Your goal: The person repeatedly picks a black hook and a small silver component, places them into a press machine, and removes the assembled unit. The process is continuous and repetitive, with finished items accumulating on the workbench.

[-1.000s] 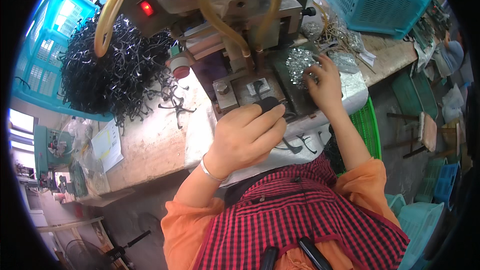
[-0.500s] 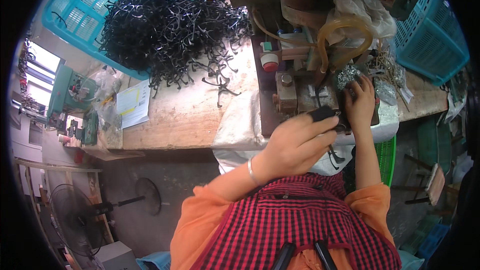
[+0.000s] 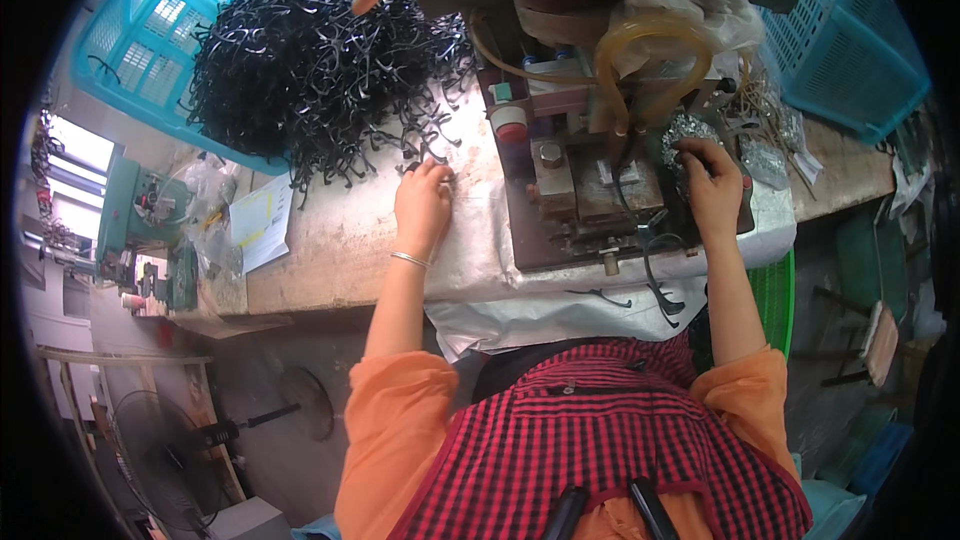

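Note:
My left hand (image 3: 423,205) reaches out to the near edge of a big heap of black curved plastic pieces (image 3: 310,60) on the bench, with its fingertips on one loose piece. Whether the fingers have closed on it I cannot tell. My right hand (image 3: 712,188) rests at the right side of the small metal press (image 3: 590,180), its fingers bent over a pile of small shiny metal parts (image 3: 690,135). A thin bracelet circles my left wrist.
A turquoise crate (image 3: 150,40) lies behind the heap at the left and another (image 3: 850,50) at the far right. Yellowish hoses (image 3: 640,50) loop over the machine. White sheeting (image 3: 480,270) covers the bench front. A fan (image 3: 160,440) stands on the floor at the left.
My left hand has left the press and swung left to the edge of the black heap. The right hand has stayed by the shiny parts. The view has shifted.

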Demonstrator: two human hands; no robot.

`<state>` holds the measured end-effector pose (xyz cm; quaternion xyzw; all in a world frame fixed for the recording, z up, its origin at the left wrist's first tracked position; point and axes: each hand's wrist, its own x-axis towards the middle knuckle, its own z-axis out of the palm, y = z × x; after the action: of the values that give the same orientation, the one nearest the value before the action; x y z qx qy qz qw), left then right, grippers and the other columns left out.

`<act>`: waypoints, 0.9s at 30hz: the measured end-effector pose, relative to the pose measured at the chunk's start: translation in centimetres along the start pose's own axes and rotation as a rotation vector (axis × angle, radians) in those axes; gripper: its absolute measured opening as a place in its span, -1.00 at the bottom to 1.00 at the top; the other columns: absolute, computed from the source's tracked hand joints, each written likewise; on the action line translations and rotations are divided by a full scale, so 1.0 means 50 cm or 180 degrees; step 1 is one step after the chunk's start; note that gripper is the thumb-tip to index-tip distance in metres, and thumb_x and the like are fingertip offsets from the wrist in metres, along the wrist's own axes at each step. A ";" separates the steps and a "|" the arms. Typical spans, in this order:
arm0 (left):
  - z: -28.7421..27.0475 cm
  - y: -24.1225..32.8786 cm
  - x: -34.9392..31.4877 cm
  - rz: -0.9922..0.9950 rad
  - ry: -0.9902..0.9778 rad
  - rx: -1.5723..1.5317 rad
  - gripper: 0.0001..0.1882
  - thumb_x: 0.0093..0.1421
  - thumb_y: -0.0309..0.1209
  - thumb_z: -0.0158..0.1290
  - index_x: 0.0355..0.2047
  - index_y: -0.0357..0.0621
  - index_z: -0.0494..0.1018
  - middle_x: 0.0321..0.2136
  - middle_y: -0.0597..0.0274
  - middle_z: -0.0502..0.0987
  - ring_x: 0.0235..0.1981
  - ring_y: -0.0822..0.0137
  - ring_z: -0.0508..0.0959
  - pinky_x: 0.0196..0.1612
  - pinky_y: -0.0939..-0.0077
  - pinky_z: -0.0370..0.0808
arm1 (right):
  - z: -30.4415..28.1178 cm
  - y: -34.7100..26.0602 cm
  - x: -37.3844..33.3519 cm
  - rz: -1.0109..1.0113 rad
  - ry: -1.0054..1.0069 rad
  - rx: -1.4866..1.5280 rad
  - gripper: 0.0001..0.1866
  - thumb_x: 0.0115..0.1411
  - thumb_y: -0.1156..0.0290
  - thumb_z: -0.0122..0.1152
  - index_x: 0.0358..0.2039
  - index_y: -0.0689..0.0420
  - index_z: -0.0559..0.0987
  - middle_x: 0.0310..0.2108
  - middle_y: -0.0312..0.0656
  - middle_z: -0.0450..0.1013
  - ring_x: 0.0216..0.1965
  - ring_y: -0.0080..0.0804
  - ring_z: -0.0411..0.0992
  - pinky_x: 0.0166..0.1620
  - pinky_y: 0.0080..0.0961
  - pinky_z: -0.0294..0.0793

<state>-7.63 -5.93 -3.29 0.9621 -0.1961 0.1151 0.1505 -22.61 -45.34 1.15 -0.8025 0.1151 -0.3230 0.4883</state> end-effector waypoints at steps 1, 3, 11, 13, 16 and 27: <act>0.016 0.002 0.002 -0.0086 0.0257 0.0083 -0.83 0.12 -0.50 0.17 -0.26 -0.10 0.64 -0.02 0.11 0.64 -0.03 0.01 0.58 0.06 0.26 0.51 | -0.013 0.002 -0.007 0.0093 0.0092 -0.0131 -0.83 0.21 0.54 0.24 -0.20 0.18 0.70 -0.29 -0.17 0.62 -0.21 -0.37 0.57 -0.02 -0.46 0.48; 0.029 -0.011 0.008 -0.0039 0.0535 -0.0086 -0.85 0.13 -0.51 0.16 -0.27 -0.13 0.64 -0.07 0.10 0.66 -0.08 0.02 0.60 0.04 0.23 0.52 | -0.045 0.002 -0.038 0.0274 0.0268 -0.0381 -0.84 0.21 0.54 0.25 -0.20 0.19 0.70 -0.29 -0.20 0.62 -0.21 -0.42 0.56 -0.01 -0.46 0.49; -0.075 0.063 0.028 0.0015 0.2174 -0.1466 -0.96 0.33 -0.59 0.14 -0.23 -0.29 0.57 -0.31 0.22 0.64 -0.29 0.46 0.61 -0.16 0.56 0.55 | -0.095 -0.116 -0.057 0.0476 -0.0305 0.0120 -0.85 0.21 0.55 0.29 -0.20 0.25 0.69 -0.24 -0.20 0.64 -0.17 -0.49 0.58 0.00 -0.52 0.50; -0.068 0.086 0.040 -0.0008 0.2143 -0.2081 -0.94 0.34 -0.58 0.12 -0.20 -0.29 0.54 -0.31 0.24 0.63 -0.34 0.48 0.60 -0.23 0.56 0.56 | -0.060 -0.175 -0.025 0.0079 -0.0596 0.0215 -0.84 0.22 0.54 0.29 -0.18 0.26 0.68 -0.21 -0.18 0.64 -0.12 -0.47 0.59 -0.01 -0.52 0.52; -0.037 0.119 0.025 -0.0108 0.1999 -0.3221 -0.91 0.41 -0.53 0.06 -0.13 -0.30 0.48 -0.27 0.25 0.60 -0.26 0.51 0.58 -0.19 0.60 0.54 | 0.006 -0.210 0.015 0.0210 -0.0866 0.0669 -0.67 0.18 0.58 0.32 -0.02 0.27 0.57 -0.15 -0.17 0.61 -0.07 -0.44 0.57 0.03 -0.51 0.51; -0.295 0.365 0.018 0.1391 0.2015 -0.4183 -0.84 0.38 -0.50 0.08 -0.13 -0.35 0.40 -0.27 -0.07 0.58 -0.25 0.20 0.67 -0.15 0.19 0.74 | 0.041 -0.244 -0.007 0.0704 -0.1064 0.1628 -0.32 0.12 0.53 0.36 0.25 0.28 0.34 -0.38 -0.21 0.65 -0.29 -0.61 0.51 -0.02 -0.61 0.45</act>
<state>-16.76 -17.31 15.13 0.5350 -0.3579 0.2723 0.7152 -23.16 -37.65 10.84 -0.6784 0.0349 -0.1502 0.7183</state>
